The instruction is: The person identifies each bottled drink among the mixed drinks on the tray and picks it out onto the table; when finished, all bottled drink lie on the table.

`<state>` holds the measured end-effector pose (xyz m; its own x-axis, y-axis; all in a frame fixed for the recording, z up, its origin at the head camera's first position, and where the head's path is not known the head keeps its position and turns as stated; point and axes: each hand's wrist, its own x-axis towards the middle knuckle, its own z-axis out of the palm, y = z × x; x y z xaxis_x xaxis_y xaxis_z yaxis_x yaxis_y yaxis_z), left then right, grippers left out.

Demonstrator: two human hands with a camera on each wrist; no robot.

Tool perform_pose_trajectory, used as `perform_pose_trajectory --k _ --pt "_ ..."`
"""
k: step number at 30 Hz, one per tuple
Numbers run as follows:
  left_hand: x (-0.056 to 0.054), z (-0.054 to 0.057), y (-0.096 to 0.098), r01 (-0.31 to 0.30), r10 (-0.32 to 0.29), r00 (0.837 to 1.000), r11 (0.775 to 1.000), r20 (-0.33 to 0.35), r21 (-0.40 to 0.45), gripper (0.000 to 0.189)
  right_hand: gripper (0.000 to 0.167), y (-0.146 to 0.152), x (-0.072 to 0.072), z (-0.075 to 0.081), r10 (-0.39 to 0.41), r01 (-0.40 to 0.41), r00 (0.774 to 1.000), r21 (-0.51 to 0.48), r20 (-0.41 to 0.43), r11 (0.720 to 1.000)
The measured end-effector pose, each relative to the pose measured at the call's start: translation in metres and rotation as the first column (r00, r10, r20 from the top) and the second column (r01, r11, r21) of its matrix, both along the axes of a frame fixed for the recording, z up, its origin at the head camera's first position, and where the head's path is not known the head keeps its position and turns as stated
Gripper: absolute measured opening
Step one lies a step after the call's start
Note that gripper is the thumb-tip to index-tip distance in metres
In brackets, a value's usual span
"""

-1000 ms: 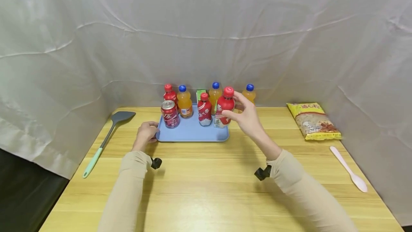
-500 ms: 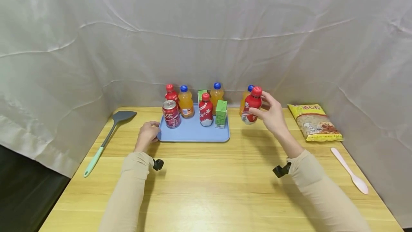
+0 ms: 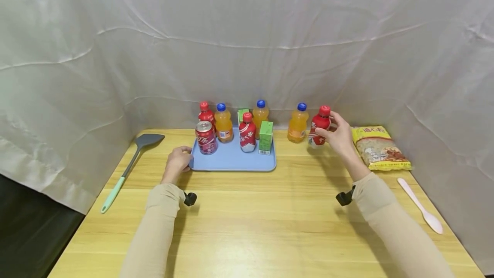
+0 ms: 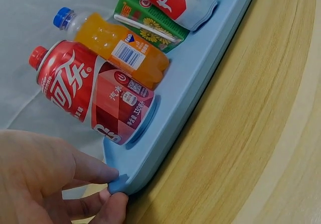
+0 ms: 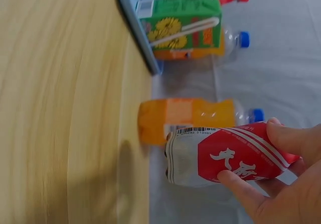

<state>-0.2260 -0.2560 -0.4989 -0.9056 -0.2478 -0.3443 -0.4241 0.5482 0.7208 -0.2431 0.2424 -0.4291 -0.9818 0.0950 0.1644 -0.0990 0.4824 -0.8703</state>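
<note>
My right hand [image 3: 339, 135] grips a red-labelled soda bottle [image 3: 319, 128] with a red cap, upright and close over the table to the right of the tray. An orange soda bottle [image 3: 297, 124] stands just left of it; the right wrist view shows the two overlapping. With finger and thumb, my left hand [image 3: 177, 162] pinches the near left corner of the blue tray [image 3: 227, 164]. On that tray stand a cola can [image 4: 95, 91], two more red-capped bottles [image 3: 247, 134], two orange soda bottles [image 3: 223, 124] and two green drink cartons [image 3: 265, 138], one partly hidden at the back.
A yellow bag of pasta [image 3: 380, 149] lies right of my right hand, with a pink spoon [image 3: 420, 206] nearer the front. A spatula [image 3: 129, 168] with a green handle lies at the left. Grey cloth [image 3: 247, 46] hangs behind and along both sides.
My right hand has carried the red-capped bottle rightward from over the tray, past the orange soda bottle, bringing the front green carton into sight. My left hand stays at the tray corner.
</note>
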Motion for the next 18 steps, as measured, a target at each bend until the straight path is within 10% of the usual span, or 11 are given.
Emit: perform_pose_trajectory --k 18 --pt "-0.001 -0.001 0.001 -0.007 0.007 1.000 1.000 0.008 -0.012 0.048 0.074 0.007 -0.046 -0.029 -0.089 0.092 0.994 -0.046 0.059 0.995"
